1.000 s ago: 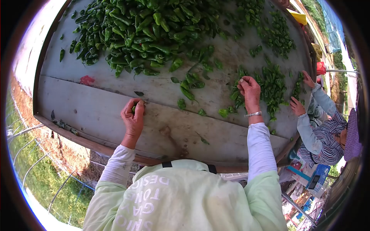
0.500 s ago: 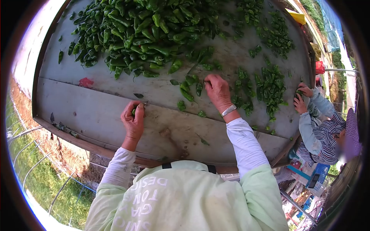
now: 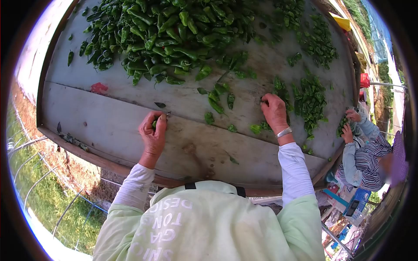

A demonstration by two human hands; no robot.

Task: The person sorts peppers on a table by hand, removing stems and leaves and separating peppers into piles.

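Observation:
My left hand (image 3: 153,130) is closed around a green pepper (image 3: 154,124), mostly hidden by the fingers, above the front strip of the table. Further right, my right hand (image 3: 275,114) has its fingers drawn together just above the table; a small dark bit shows at the fingertips, too hidden to name. It is beside a small pile of green peppers (image 3: 310,102). Between the hands lie a few loose peppers (image 3: 214,104) and a single pepper (image 3: 230,101). A large heap of green peppers (image 3: 161,37) fills the far part of the table.
The grey table (image 3: 109,126) has a raised wooden rim (image 3: 104,164). More peppers (image 3: 320,43) lie in a group at the far right. A red scrap (image 3: 99,88) and a dark leaf (image 3: 160,105) lie on the left. A co-worker (image 3: 365,152) handles peppers at the right edge.
My right hand has moved right, away from the loose peppers and towards the small piles. My left hand stays nearly in place, still closed. The co-worker's hands have shifted slightly.

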